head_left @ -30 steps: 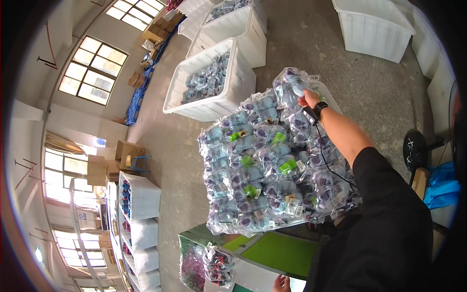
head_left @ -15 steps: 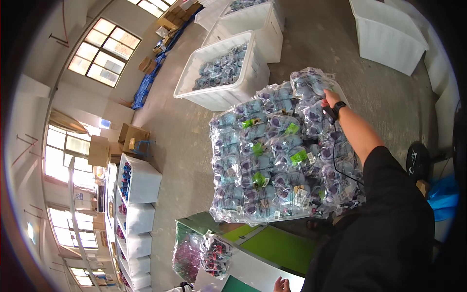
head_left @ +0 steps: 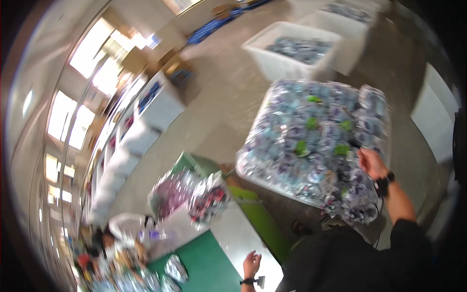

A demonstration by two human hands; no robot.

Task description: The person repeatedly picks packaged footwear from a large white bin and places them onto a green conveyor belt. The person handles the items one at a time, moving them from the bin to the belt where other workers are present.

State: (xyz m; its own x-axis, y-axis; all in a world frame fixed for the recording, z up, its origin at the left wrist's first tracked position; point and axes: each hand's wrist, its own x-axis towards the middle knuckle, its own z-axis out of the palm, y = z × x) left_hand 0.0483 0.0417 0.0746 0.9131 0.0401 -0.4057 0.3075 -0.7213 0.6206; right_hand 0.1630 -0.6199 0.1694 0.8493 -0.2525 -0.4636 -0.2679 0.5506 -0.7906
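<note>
My right hand is over the right side of a broad stack of clear plastic packages. Its fingers are curled; blur and the hand itself hide whatever they hold. The packages have pale blue and dark purple contents, and several carry bright green labels. Low in the picture, my left hand hovers by the shiny metal tabletop, fingers loosely bent and slightly apart, with nothing seen in them. Both wrists wear dark bands, and a thin cable hangs from the right one.
White bins with bagged goods stand beyond the stack. A green mat covers part of the table, near a clear bag of dark and red items. More white bins line the left. Other people are at the lower left.
My view has swung left and down, so more of the table shows. My right hand has come back from the stack's far right corner toward its near right side. More of my left hand shows.
</note>
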